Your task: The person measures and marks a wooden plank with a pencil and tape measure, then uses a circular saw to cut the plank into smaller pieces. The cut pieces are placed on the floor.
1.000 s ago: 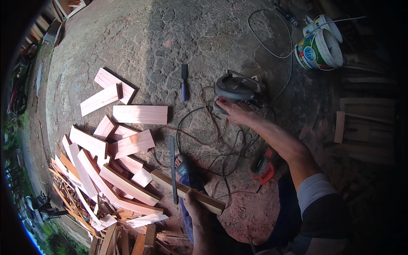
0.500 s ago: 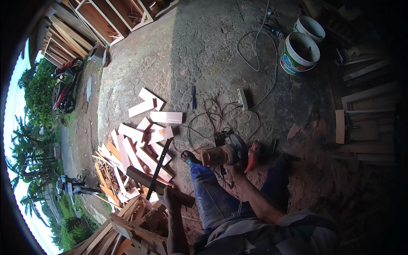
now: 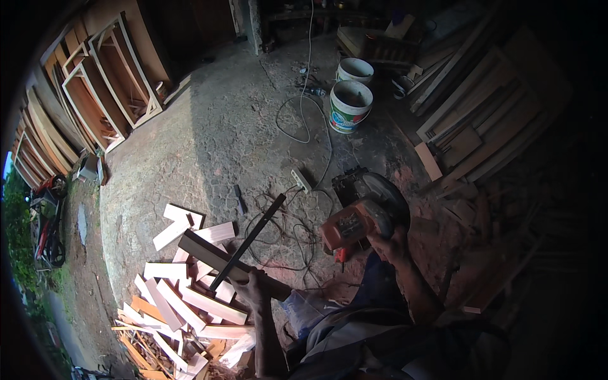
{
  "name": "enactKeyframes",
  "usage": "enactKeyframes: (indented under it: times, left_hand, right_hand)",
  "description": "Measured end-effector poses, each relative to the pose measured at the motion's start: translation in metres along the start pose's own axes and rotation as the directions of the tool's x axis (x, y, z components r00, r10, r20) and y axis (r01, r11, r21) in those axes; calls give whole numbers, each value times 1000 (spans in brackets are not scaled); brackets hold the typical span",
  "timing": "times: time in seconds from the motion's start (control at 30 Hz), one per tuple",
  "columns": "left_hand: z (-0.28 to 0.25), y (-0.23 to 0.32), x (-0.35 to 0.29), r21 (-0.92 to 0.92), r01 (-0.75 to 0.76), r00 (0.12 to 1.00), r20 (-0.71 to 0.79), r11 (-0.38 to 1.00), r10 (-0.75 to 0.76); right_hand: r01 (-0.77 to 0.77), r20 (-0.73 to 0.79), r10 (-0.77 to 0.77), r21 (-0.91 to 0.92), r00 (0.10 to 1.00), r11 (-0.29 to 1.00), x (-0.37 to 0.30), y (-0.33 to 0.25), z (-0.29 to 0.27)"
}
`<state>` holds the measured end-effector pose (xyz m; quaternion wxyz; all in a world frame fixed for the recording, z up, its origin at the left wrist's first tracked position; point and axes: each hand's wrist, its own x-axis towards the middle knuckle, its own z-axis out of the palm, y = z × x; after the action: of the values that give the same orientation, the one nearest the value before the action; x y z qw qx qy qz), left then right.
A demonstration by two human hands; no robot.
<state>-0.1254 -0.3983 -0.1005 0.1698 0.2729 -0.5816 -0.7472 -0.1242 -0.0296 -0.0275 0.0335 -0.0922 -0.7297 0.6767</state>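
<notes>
My left hand (image 3: 253,288) is closed round a brown wooden board (image 3: 209,252), which slants up and left over the pile of pale cut-offs. A thin black straight bar (image 3: 253,235) lies across the board, its far end sticking out past the edge; whether my fingers also press on it is hidden. My right hand (image 3: 394,246) grips a circular saw (image 3: 349,223) with an orange-brown motor housing and a dark round guard. The saw is in the air above the floor in front of my legs, apart from the board. Part of a red-orange tool (image 3: 341,254) shows under the saw.
Pale cut-offs (image 3: 166,271) are heaped at the lower left. A power strip (image 3: 301,180) and tangled cords (image 3: 297,229) lie ahead, near a dark flat tool (image 3: 239,199). Two buckets (image 3: 350,106) stand farther off. Wooden frames (image 3: 130,79) and boards (image 3: 472,142) lean at both sides.
My view has swung to the right. The circular saw has come up and to the right, its guard turned outward. The board and black bar stay at my left hand.
</notes>
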Motion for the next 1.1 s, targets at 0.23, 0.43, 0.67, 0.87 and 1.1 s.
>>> enactKeyframes:
  times: [0.23, 0.43, 0.67, 0.87, 1.1]
  left_hand:
    - [-1, 104, 2, -137, -278, 957, 41, 951, 286]
    - [56, 154, -53, -290, -360, 921, 39, 887, 387]
    - [127, 161, -123, -361, -382, 913, -1, 851, 409]
    - [164, 160, -123, -455, -364, 881, 115, 812, 460]
    - [174, 207, -165, -576, -344, 824, 194, 741, 533]
  right_hand:
    - [255, -73, -296, 721, 952, 644, -68, -119, -42]
    - [548, -117, -715, 729, 690, 410, -65, -166, -137]
    - [604, -100, -807, 717, 582, 347, -99, -207, -238]
    - [659, -170, -758, 633, 630, 406, -152, -209, -252]
    - [732, -311, -691, 496, 652, 467, -215, -207, -218]
